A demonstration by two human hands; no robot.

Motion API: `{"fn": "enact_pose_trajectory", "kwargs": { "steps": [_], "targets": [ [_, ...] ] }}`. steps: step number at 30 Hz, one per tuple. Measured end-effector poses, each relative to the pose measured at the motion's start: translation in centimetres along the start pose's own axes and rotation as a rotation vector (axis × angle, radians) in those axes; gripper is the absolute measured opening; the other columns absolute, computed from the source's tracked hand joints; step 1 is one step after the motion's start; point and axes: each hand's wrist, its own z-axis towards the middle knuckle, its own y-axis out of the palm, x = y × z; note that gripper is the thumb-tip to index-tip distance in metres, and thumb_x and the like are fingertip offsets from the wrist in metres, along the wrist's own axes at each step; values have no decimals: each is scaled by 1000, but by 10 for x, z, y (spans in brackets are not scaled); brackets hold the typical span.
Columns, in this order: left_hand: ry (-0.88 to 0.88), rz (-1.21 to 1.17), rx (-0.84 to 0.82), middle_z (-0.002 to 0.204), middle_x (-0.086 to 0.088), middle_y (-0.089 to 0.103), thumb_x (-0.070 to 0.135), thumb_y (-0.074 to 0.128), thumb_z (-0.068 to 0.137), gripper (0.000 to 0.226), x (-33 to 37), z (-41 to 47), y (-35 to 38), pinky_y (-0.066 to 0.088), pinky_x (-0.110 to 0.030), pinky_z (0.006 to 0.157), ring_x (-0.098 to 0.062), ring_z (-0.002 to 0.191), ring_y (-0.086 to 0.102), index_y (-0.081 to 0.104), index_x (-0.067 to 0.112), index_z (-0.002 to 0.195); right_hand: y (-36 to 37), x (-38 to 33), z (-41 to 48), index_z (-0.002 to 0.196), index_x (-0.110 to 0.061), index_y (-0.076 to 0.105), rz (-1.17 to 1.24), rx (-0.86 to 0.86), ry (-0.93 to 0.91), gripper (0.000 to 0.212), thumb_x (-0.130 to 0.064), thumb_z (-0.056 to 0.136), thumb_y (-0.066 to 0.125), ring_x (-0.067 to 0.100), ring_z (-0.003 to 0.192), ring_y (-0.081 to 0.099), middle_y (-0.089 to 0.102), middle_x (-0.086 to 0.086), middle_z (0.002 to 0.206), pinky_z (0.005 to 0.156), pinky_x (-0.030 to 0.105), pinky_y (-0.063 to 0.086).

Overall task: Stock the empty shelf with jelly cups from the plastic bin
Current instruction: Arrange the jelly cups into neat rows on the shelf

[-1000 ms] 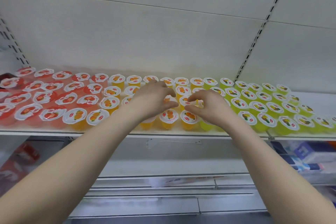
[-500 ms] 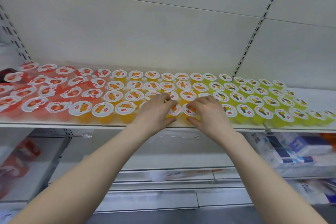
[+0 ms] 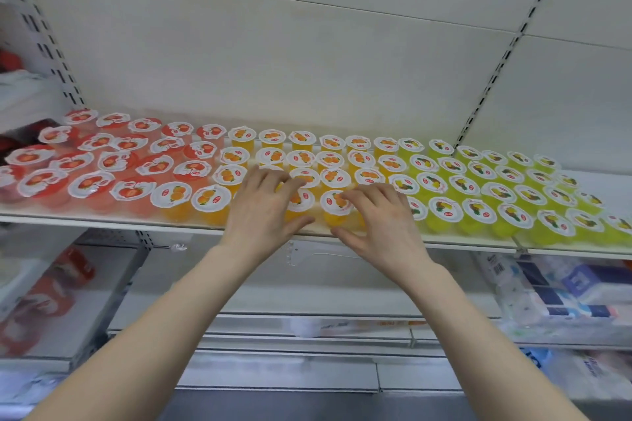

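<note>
The white shelf holds rows of jelly cups: red cups on the left, orange cups in the middle, yellow-green cups on the right. Both hands reach over the front row of orange cups. My left hand lies with spread fingers over one front orange cup, thumb at the shelf edge. My right hand rests its fingertips on the lid of the neighbouring orange cup, thumb below it. Neither cup is lifted. The plastic bin is out of view.
A white back panel with slotted uprights rises behind the shelf. Below it, a lower shelf carries wrapped packs on the right and red packets on the left. A clear label holder hangs under the shelf edge.
Both hands have drawn back from the middle rows to the front row of orange cups, and their fingers have spread out. The view has tilted slightly upward.
</note>
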Motion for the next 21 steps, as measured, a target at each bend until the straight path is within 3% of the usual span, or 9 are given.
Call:
{"fn": "enact_pose_trajectory", "kwargs": {
  "steps": [6, 13, 18, 21],
  "targets": [
    [-55, 31, -57, 101, -3, 68, 55, 73, 74, 46, -2, 0, 3, 35, -49, 109, -30, 105, 56, 69, 20, 104, 11, -8, 6, 106, -22, 67, -37, 4, 28, 38, -40, 74, 78, 33, 113, 55, 68, 0, 110, 92, 46, 44],
    [-100, -26, -54, 105, 0, 70, 58, 66, 79, 47, 4, -4, 8, 33, -48, 112, -27, 111, 55, 68, 23, 110, 9, -8, 7, 103, -22, 67, -29, 11, 52, 34, -36, 74, 78, 31, 108, 56, 68, -1, 105, 89, 44, 45],
    [-65, -20, -42, 109, 0, 69, 62, 68, 75, 55, -2, -5, 8, 31, -50, 113, -28, 112, 54, 67, 22, 113, 3, -12, 18, 106, -23, 68, 40, 13, 69, 44, -57, 81, 56, 26, 113, 53, 67, -3, 111, 91, 44, 41],
    [-20, 12, -39, 114, -2, 66, 65, 70, 70, 64, -11, -7, 3, 27, -51, 114, -29, 114, 53, 65, 22, 117, -2, -13, 40, 107, -21, 70, 88, 40, 75, 42, -53, 85, 53, 27, 114, 53, 69, -1, 111, 93, 43, 41]
  ]
}}
